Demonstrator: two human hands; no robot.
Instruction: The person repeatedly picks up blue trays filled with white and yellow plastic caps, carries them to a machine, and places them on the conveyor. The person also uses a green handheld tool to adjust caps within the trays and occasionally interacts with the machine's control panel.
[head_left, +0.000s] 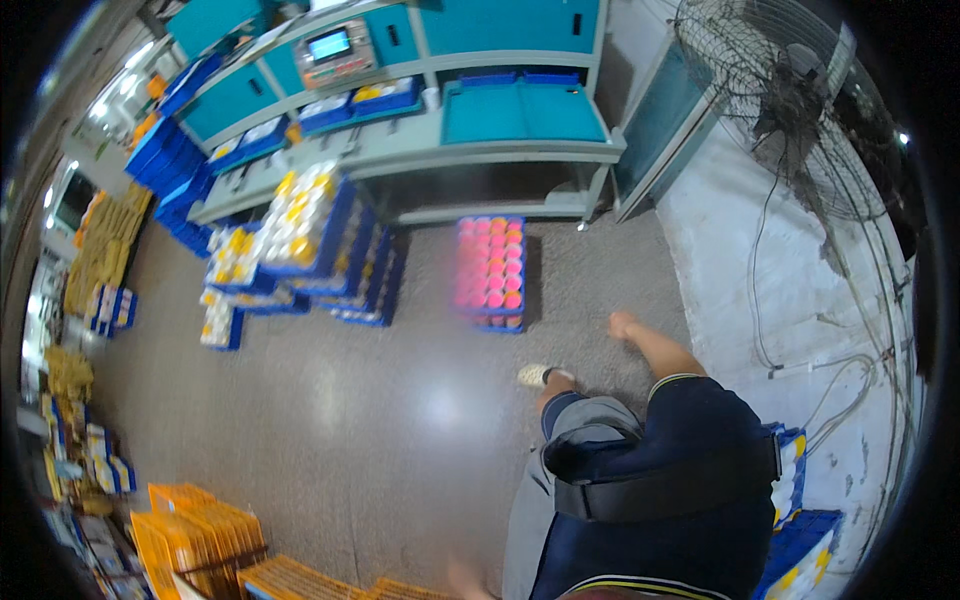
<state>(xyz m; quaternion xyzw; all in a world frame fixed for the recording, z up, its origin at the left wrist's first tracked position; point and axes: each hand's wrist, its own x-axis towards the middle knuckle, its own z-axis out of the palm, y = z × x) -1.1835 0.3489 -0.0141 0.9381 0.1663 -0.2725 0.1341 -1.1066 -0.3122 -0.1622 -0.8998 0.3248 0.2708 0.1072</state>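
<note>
My right hand hangs over the grey floor with its fingers curled in, and nothing shows in it. To its left, apart from it, a blue crate stands on the floor, filled with rows of pink-topped round pieces. My left hand is at the lower edge, smeared by motion and partly cut off, so its fingers cannot be made out. It is nearest to orange plastic crates. My foot in a light shoe is on the floor.
Stacked blue crates with white and yellow pieces stand left of the pink ones. Behind runs a workbench with teal trays and a control panel. A wire-cage fan and hanging cables are at the right wall. More orange crates stand lower left.
</note>
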